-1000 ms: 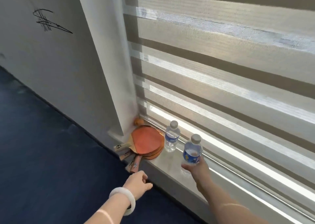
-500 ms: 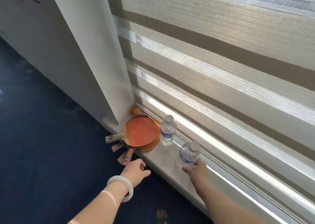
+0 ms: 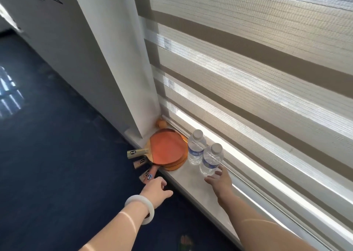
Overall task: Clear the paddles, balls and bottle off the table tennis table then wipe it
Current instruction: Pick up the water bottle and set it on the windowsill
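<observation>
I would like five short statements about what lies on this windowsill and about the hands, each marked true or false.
1. The nearer bottle and the farther bottle both stand upright on the windowsill. True.
2. The paddles lie apart from each other. False: they are stacked, with their handles over the sill's edge.
3. An orange ball sits in the corner behind the paddles. True.
4. The left hand grips a paddle handle. False: it holds nothing, close to the handles.
5. The white bangle is on the right wrist. False: it is on the left wrist.
</observation>
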`<state>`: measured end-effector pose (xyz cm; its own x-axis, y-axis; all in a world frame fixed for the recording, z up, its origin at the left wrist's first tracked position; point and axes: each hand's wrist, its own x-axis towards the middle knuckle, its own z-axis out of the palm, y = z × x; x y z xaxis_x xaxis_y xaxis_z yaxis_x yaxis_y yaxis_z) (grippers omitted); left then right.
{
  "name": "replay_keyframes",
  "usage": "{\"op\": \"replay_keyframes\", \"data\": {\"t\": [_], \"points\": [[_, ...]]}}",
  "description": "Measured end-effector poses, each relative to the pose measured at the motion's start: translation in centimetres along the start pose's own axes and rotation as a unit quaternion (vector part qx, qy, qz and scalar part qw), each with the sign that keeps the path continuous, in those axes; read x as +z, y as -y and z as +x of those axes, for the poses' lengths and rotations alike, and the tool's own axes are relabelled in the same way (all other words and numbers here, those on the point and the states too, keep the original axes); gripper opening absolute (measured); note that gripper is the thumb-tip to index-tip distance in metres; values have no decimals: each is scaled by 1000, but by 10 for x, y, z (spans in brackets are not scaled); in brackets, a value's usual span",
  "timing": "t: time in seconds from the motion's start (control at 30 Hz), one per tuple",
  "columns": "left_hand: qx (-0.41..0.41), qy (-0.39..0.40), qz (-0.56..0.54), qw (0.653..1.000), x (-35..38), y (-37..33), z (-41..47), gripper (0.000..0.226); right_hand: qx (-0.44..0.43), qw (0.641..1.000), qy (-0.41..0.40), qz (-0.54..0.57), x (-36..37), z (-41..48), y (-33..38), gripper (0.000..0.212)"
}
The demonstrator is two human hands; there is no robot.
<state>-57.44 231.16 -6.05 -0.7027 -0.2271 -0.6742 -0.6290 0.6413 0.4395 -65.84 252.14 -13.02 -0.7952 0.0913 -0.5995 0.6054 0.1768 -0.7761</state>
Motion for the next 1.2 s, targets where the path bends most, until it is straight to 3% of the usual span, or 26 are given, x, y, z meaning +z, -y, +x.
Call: {"op": "replay_keyframes", "data": {"t": [0.17, 0.53, 0.87, 1.2], "points": [[1, 0, -2, 1000, 1, 1, 1, 39, 16, 1000, -8, -4, 0, -4, -2, 69], [16, 5, -22, 1000, 1, 4, -1, 37, 30, 991, 0, -129, 14, -29, -8, 42], [-15, -70, -81, 994, -53, 53, -29, 33, -140, 951, 135, -240, 101, -68, 41, 32], [-103, -208, -162, 959, -155, 188, -108, 39, -255, 873, 281, -307, 262, -128, 87, 26]]}}
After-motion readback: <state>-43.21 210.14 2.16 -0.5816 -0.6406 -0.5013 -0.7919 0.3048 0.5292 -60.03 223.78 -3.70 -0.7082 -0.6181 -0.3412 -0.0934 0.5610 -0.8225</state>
